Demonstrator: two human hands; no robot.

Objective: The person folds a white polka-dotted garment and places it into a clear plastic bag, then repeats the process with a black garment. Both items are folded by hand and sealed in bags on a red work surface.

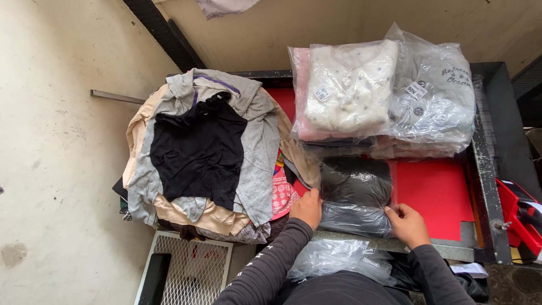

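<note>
A dark garment in a clear plastic bag lies on the red table top near its front edge. My left hand presses on the bag's left edge. Fingers of my right hand pinch the bag's lower right corner. Both sleeves are dark. More crumpled clear plastic rests in my lap below the table edge.
A tall pile of loose clothes, black top uppermost over a grey one, stands at the left. Stacked bagged garments sit at the back right. A white wire basket is below the pile. A red item lies at far right.
</note>
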